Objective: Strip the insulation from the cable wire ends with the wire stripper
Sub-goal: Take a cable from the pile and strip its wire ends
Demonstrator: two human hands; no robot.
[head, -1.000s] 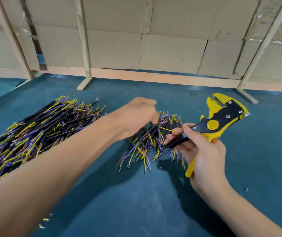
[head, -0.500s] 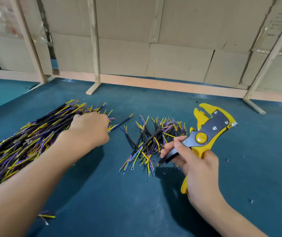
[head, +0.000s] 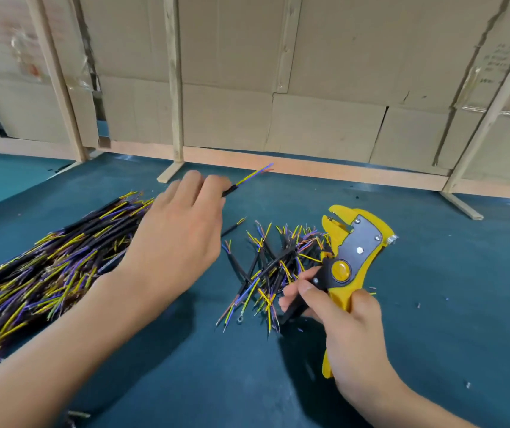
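Observation:
My left hand (head: 179, 239) holds one black cable (head: 247, 180) lifted above the table; its yellow, purple and red wire ends stick out past my fingers toward the back. Under that hand lies a big pile of black cables (head: 40, 273) with yellow and purple ends, at the left. A smaller heap of cables (head: 266, 267) with bared tips lies in the middle. My right hand (head: 349, 329) grips the handles of the yellow and black wire stripper (head: 352, 245), whose jaws point up and away, beside the small heap.
The work goes on over a dark teal table top (head: 432, 273). A wooden frame with cardboard panels (head: 309, 125) closes off the back, its feet (head: 170, 173) resting on the table. Tiny insulation scraps (head: 419, 305) lie at the right.
My left hand went from the small heap to the big pile, took a cable, and now has lifted it up clear of the pile. The right hand with the stripper stayed almost still.

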